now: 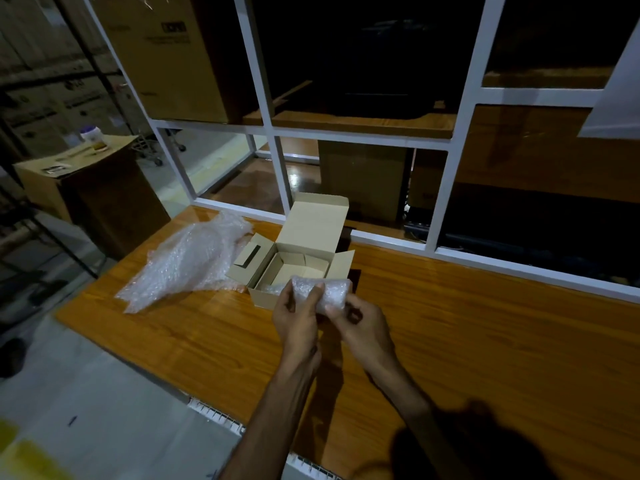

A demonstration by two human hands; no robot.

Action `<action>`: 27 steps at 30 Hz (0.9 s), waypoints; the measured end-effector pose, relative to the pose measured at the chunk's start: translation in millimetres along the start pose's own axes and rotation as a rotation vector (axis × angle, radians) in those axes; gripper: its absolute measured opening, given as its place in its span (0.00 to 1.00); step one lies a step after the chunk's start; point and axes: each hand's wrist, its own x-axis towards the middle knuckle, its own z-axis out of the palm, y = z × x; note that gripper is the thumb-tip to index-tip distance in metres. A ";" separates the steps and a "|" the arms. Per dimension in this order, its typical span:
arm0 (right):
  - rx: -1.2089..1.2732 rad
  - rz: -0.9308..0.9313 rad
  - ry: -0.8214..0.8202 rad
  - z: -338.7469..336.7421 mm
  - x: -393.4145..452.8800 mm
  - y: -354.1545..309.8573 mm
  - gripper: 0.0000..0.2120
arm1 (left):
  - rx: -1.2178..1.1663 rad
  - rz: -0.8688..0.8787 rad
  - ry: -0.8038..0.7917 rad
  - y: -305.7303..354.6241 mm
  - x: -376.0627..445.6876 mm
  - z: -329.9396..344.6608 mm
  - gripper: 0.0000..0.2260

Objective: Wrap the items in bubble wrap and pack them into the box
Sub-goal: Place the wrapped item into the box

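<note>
Bubble-wrapped bundle (325, 292) at centre frame, held just above the near edge of the open cardboard box (298, 258); contents hidden by wrap. Left hand (294, 320) gripping the bundle's left end, thumb and fingers curled round it. Right hand (360, 323) pinching the bundle's lower right side, fingers curled. Box standing on wooden table (450, 341), lid flap upright at rear, side flaps spread; interior with cardboard dividers. Loose bubble wrap sheet (187, 261) lying crumpled on table, left of centre, touching the box's left flap. Large carton (86, 188) at left edge of frame, off the table. White-framed glass partition (277, 168) behind table
</note>
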 end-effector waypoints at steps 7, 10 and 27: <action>-0.252 -0.212 0.054 -16.7 43.7 -34.6 0.13 | 0.083 -0.101 -0.260 33.4 50.1 -23.5 0.25; -0.284 -0.148 -0.337 -18.2 76.6 -61.0 0.30 | 0.170 -0.117 -0.439 54.0 75.0 -29.8 0.24; -0.442 -0.098 -0.368 53.7 149.8 -91.2 0.37 | 0.475 -0.176 -0.734 118.5 172.6 -36.1 0.37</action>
